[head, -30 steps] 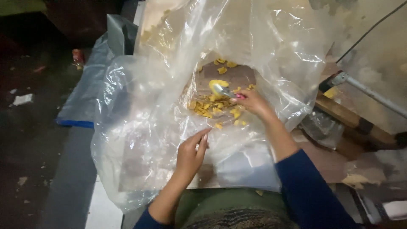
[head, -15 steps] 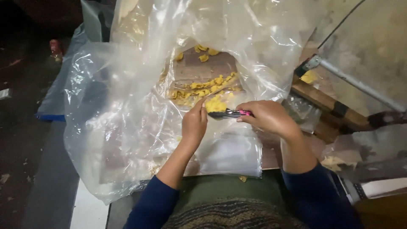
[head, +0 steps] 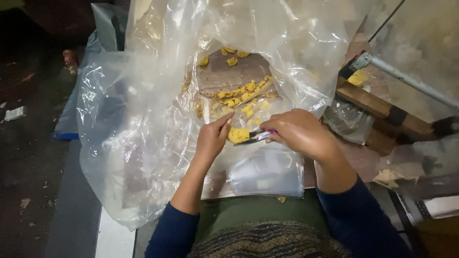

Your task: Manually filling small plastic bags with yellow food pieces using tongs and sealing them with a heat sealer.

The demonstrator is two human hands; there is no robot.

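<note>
Here, mid-frame, the right hand (head: 301,134) pinches a spoon (head: 256,137) heaped with light, crumbly chips (head: 238,135); left hand (head: 210,138), fingers loosely extended, steadies the thin, slippery bag (head: 143,119).

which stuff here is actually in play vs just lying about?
In play:
- right hand holding the spoon
- left hand at the yellow lump
- small clear bags
- big plastic sheet with yellow pieces

Lying about:
- metal pipe
- wooden beam
- floor scrap
</note>
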